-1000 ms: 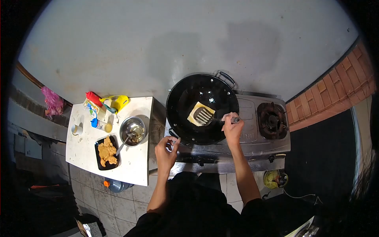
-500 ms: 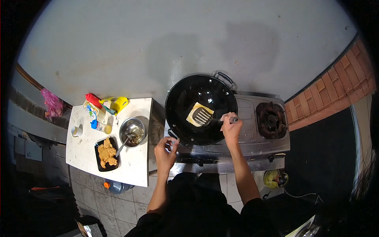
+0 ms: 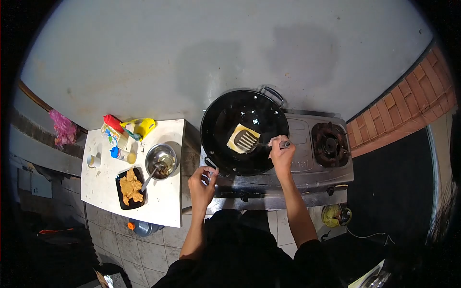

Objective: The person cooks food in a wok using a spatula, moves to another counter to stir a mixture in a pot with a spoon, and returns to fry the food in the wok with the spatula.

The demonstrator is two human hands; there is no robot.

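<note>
Little changed: dark slotted spatula [image 3: 254, 144] still over pale-yellow square slice [image 3: 253, 131] inside round black wok [image 3: 223, 154]; turning apparently not begun. Right hand [image 3: 282, 150]: fingers wrapped round spatula, wok's right rim. Left hand [image 3: 201, 184]: fingers narrow, by wok's near-left handle [image 3: 209, 162]; grip unclear.

Head view, single: head-worn, high on the near side of the stove [image 3: 312, 178], facing forward and steeply downward. Range middling; field wide, corners dark. Coverage: table [image 3: 163, 199], all edges, left of centre; stove, past the table's right edge; wall [image 3: 144, 67], beyond the far edge.
</note>
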